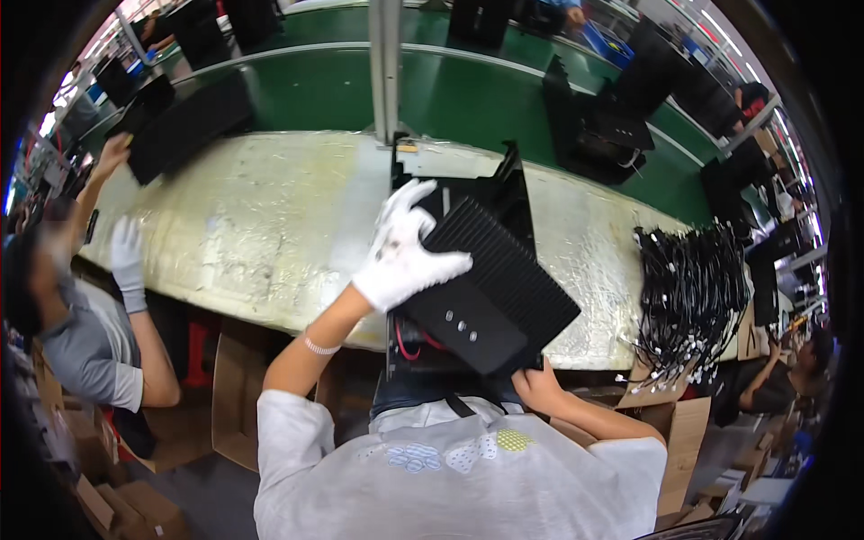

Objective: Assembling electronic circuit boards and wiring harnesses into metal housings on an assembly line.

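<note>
A black panel (504, 279) with a ribbed face, a smooth strip and several small light openings is tilted over an open black computer case (513, 193) on the bench. My left hand (409, 252), in a white glove, lies over the panel's left edge. Its thumb stretches across the panel's face, while its other fingers are spread toward the case. Bare, my right hand (538, 387) closes on the panel's lower right corner; some of its fingers are hidden beneath. Red wires (407, 346) show inside the case below the panel.
A thick bundle of black cables (688, 297) with white connectors lies on the bench's right. At left, a co-worker (99, 333) handles another black case (193, 121). Beyond a metal post (385, 72), more cases stand on a green conveyor (306, 85). Cardboard boxes (238, 396) sit below.
</note>
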Tool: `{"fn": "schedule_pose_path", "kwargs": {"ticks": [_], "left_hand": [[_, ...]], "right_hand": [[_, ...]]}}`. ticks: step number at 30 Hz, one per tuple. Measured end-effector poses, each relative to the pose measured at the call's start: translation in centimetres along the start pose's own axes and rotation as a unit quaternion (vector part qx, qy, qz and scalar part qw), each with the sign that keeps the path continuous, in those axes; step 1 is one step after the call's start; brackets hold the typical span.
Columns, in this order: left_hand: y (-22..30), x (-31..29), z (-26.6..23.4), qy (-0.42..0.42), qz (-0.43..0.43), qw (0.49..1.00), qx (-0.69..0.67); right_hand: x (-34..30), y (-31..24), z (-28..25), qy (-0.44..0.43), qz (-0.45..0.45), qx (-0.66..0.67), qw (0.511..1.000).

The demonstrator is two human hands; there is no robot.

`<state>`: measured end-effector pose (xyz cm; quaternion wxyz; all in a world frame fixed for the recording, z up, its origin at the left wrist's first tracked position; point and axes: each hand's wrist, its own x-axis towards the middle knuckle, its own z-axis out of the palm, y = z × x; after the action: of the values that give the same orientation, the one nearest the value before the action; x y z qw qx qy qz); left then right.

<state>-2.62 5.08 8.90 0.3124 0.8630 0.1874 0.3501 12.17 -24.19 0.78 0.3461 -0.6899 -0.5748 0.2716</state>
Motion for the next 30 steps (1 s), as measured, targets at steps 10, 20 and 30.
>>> {"fn": "schedule_pose_path", "kwargs": {"ticks": [10, 20, 30], "left_hand": [[-4.0, 12.7, 5.9, 0.033, -0.001, 0.998, 0.053], [3.9, -6.3, 2.8, 0.005, 0.294, 0.956, -0.002], [1.5, -15.4, 3.6, -0.223, 0.083, 0.965, 0.112]], "right_hand": [[12.5, 0.3, -12.9, 0.101, -0.054, 0.268, 0.957], [2.4, -0.7, -12.8, 0.093, -0.208, -0.045, 0.973], [-6.1, 9.5, -24.7, 0.445, 0.138, -0.538, 0.702]]}}
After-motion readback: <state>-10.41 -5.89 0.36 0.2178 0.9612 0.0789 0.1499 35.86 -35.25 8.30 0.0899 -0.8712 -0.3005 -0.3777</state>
